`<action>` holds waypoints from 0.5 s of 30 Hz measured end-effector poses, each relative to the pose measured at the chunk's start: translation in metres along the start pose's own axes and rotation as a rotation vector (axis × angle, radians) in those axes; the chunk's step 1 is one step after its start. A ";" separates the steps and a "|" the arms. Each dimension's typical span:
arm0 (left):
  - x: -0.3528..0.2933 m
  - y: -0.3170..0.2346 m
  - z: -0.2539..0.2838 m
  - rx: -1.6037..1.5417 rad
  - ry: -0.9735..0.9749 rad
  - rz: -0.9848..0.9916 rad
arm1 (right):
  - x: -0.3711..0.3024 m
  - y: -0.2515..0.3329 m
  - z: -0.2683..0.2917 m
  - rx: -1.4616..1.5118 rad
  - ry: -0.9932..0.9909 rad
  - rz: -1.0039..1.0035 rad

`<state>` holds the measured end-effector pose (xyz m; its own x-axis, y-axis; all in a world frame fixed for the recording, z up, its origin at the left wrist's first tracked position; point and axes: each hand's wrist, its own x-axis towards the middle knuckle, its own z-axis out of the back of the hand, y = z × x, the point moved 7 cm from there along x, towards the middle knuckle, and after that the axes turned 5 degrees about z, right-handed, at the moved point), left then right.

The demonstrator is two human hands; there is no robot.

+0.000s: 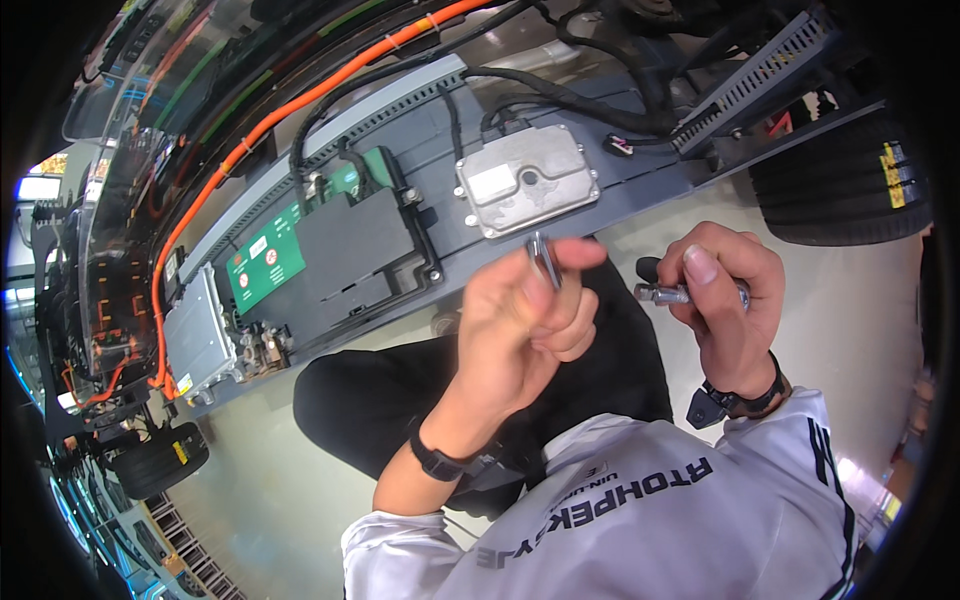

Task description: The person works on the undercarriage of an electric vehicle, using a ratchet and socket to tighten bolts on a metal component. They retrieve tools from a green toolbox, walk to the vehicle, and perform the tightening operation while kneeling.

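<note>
Over my lap, my left hand [525, 315] is closed, its index finger and thumb pinching a small shiny metal piece [543, 262] like a socket. My right hand [735, 285], off to the right, wraps round a chrome tool [665, 294] whose narrow end sticks out toward the left hand. Most of that tool is hidden in the palm, so its kind is unclear. A dark rounded knob [648, 268] shows beside the chrome end. The two hands are apart. Just beyond the left hand, a silver control unit [530, 180] sits on the grey chassis plate [625, 205].
Left of the control unit are a black cover [355, 240] and a green labelled board [268, 260]. An orange cable [235, 155] runs along the far side. A silver box [200, 325] sits at the plate's left end. Tyres [840, 190] stand at both ends.
</note>
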<state>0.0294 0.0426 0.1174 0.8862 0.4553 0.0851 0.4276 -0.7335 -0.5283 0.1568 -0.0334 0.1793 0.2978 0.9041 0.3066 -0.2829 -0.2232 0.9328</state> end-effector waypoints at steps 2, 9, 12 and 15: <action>0.001 0.010 0.003 -0.309 -0.017 0.165 | 0.001 0.001 -0.006 -0.015 -0.079 0.040; -0.002 0.016 -0.002 -0.457 -0.087 0.223 | 0.008 0.002 -0.023 -0.210 -0.033 0.193; -0.002 0.018 0.000 -0.495 -0.020 0.209 | 0.011 0.000 -0.025 -0.181 -0.002 0.061; -0.001 0.019 0.001 -0.506 -0.050 0.206 | 0.011 -0.010 -0.024 -0.114 -0.019 -0.028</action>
<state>0.0367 0.0292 0.1066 0.9565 0.2908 -0.0243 0.2891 -0.9557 -0.0559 0.1410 -0.0124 0.1689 0.3242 0.9020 0.2851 -0.3753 -0.1540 0.9140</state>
